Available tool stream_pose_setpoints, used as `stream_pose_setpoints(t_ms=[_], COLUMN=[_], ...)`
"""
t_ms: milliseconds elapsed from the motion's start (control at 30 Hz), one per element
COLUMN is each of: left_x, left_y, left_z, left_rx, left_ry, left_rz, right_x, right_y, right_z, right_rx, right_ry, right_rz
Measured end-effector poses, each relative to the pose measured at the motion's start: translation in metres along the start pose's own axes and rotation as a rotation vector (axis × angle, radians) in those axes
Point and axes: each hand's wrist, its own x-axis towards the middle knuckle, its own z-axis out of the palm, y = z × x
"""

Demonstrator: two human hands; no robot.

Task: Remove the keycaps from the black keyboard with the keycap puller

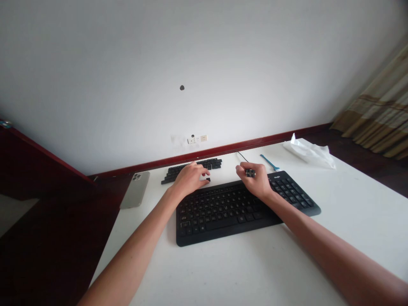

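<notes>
Here's the wide black plastic keyboard (pixel 219 208), sitting slightly aslant across the middle of the white, flat-topped counter (pixel 223 267), and both bare hands are up at its far edge! The right hand (pixel 256 179) hovers over it, grip curled tight around a small black-and-pale patterned object (pixel 250 173). Over to the left hand (pixel 190 176): thumb and forefinger bent towards each other, one small black square key (pixel 208 179) right at the thumb tip, though whether that grip pinches it, I cannot tell. Just behind lie rows of loose-looking black keys (pixel 214 163). Beyond the right hand, a slim teal tool (pixel 269 162) lies flat near the keyboard's back edge.
</notes>
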Motion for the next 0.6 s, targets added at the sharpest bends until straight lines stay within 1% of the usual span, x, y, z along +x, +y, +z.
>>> stream_pose_setpoints(t_ms=[67,200,367,600], left_x=[0.000,-0.001,-0.001,-0.002], left_y=[0.002,0.004,-0.002,-0.010], left_z=[-0.002,-0.001,0.002,0.004], left_rx=[0.023,0.082,0.175,0.242], left_ry=[0.011,-0.005,0.026,0.054], left_rz=[0.028,0.054,0.036,0.005], right_x=[0.000,0.000,0.000,-0.001], right_y=[0.000,-0.002,-0.003,-0.003], right_z=[0.000,0.000,0.000,-0.001], right_rx=[-0.004,0.000,0.003,-0.011], right_ry=[-0.001,0.004,-0.006,-0.027], right_rz=[-0.004,0.001,-0.004,-0.016])
